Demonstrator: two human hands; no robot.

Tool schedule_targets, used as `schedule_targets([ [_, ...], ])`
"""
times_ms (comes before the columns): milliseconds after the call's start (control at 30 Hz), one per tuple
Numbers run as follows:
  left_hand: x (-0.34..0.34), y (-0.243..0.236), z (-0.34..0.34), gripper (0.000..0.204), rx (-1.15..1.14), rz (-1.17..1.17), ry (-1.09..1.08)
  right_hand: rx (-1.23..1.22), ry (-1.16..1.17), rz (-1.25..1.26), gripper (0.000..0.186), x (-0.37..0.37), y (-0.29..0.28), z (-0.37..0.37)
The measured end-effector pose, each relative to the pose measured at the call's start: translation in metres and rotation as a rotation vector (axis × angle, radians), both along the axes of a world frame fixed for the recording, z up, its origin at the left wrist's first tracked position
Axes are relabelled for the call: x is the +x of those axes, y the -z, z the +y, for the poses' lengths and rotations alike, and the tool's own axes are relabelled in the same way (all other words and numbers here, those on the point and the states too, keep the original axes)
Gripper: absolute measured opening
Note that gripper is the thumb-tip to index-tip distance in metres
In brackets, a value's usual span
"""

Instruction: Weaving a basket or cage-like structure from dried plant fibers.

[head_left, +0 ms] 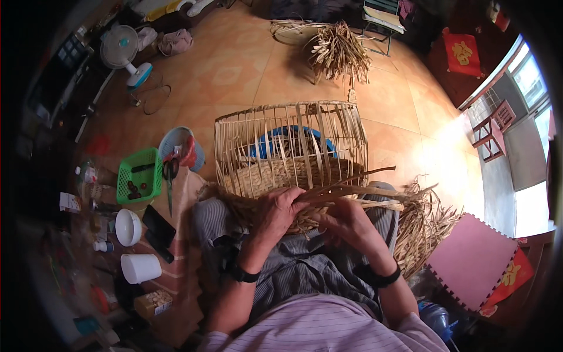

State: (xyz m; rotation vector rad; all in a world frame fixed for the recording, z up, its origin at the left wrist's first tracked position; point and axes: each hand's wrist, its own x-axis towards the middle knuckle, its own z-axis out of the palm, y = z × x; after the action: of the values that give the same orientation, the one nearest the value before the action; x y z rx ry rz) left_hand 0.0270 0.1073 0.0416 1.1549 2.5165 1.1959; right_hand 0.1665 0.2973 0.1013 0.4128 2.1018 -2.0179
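Note:
A half-woven basket (pixel 281 170) rests against my lap, its lower part closely woven and its upright stakes bare up to a rim band. My left hand (pixel 275 210) is closed around dried plant strands at the basket's near edge. Just right of it, my right hand (pixel 347 222) grips the same kind of strands, fingers curled and partly hidden. Long loose dried strands (pixel 369 190) stick out to the right, past my right hand. Through the bare stakes a blue basin (pixel 267 142) shows behind the basket.
Left of me are a green plastic basket (pixel 153 176), scissors (pixel 170 176), a bin (pixel 170 141), a phone (pixel 159 226) and white cups (pixel 141 268). Dried strands (pixel 425 229) lie at my right beside a pink foam mat (pixel 472 258). A strand bundle (pixel 340 53) stands ahead; a fan (pixel 120 47) is far left.

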Motion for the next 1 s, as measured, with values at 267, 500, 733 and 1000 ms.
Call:
schedule_targets([
  [267,0.007,-0.003,0.003,0.046,-0.114,0.106,-0.051,-0.243,0.309,0.215,0.026,-0.069,0.030,0.006],
  [500,0.043,0.003,0.024,0.085,-0.371,0.465,-0.131,-0.199,0.179,0.219,0.023,-0.102,0.038,0.021],
  [733,0.046,-0.001,0.032,0.066,-0.798,0.599,-0.084,0.155,-0.023,0.330,0.011,-0.107,0.036,0.031],
  [1000,0.064,0.037,-0.010,0.057,-0.583,1.014,0.048,1.084,-0.054,0.688,0.006,-0.106,0.045,0.005],
])
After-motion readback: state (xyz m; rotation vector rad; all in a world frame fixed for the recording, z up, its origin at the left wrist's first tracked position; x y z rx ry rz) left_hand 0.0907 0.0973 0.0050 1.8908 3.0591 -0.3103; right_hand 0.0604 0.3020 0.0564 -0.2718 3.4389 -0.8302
